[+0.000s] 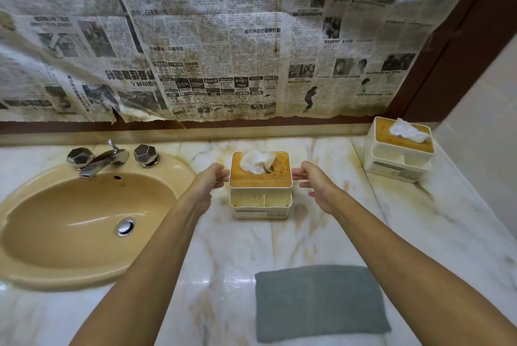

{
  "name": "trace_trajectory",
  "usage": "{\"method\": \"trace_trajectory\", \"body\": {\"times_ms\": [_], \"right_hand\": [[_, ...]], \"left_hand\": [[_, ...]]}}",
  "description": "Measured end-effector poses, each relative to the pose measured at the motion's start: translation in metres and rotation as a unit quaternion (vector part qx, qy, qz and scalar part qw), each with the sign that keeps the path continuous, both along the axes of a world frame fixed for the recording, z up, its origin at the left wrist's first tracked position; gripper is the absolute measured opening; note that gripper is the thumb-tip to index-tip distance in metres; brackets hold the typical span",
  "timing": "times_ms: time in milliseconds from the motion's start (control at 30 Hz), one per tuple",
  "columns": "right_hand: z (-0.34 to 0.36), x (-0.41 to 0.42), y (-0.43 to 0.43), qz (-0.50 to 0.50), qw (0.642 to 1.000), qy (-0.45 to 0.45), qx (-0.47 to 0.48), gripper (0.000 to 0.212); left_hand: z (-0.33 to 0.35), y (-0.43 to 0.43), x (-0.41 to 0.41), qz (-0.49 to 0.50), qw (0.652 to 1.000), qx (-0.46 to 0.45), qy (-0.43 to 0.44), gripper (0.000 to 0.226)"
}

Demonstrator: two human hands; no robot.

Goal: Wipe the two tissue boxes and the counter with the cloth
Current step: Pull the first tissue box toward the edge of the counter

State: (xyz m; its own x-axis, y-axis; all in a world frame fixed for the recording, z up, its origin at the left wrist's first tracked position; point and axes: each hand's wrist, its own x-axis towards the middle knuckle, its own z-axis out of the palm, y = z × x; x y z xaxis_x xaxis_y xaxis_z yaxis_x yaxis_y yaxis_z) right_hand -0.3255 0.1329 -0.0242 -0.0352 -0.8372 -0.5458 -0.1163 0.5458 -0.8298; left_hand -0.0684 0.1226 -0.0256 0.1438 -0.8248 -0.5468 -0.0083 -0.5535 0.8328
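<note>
Nearest, well short of the right hand (316,183) and beside its forearm: grey cloth (319,302), lying flat on the marble counter (223,275), untouched. Between left hand (208,182) and right hand: near tissue box (260,191), flanked by loosely extended fingers, tips at or just touching its side walls, nothing gripped. Farther off, beyond and to the right of the right hand: second tissue box (398,149) in the counter corner; left of the left hand, sink (70,219).
</note>
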Motion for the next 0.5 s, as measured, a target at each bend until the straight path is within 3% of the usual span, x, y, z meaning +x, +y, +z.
{"method": "trace_trajectory", "body": {"times_ms": [267, 500], "right_hand": [[0.002, -0.009, 0.011, 0.056, 0.998, 0.022, -0.022, 0.03], [0.017, -0.036, 0.029, 0.098, 0.984, 0.096, -0.11, 0.039]], "left_hand": [[-0.003, 0.008, -0.002, -0.002, 1.0, -0.002, -0.012, 0.042], [-0.009, 0.046, -0.004, 0.023, 0.991, -0.108, -0.074, 0.032]]}}
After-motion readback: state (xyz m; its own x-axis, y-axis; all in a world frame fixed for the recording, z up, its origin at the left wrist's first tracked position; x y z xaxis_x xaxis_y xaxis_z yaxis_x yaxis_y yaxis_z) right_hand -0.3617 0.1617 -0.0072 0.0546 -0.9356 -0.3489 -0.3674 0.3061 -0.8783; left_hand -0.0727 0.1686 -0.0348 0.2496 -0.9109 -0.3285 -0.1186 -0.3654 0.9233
